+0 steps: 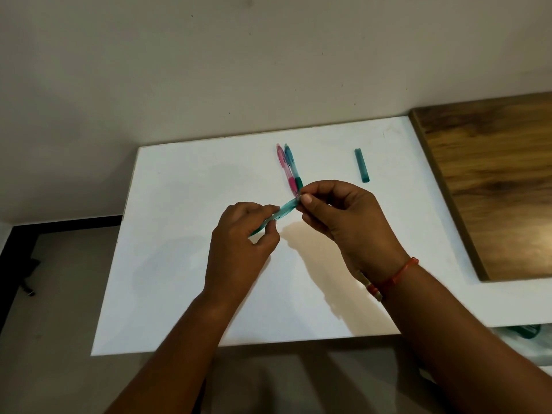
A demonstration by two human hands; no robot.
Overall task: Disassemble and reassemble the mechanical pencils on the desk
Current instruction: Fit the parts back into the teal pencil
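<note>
A white desk (179,279) stands against a plain beige wall (209,70) marked with a few small dark specks. A wood panel (493,180) lies along the desk's right side. To the left, a grey floor (65,279) meets a black skirting strip.

Above the middle of the desk, both hands hold a teal pencil (282,211) slantwise between them. The left hand (239,243) pinches its lower end with curled fingers, and the right hand (343,216) pinches the upper end between thumb and fingertips. A red bracelet (397,276) circles the right wrist.

Just behind the hands, a pink pencil (283,165) and a blue pencil (291,162) lie side by side, touching. A teal piece (361,165) lies alone farther right. Any print on the pencils is too small to read.
</note>
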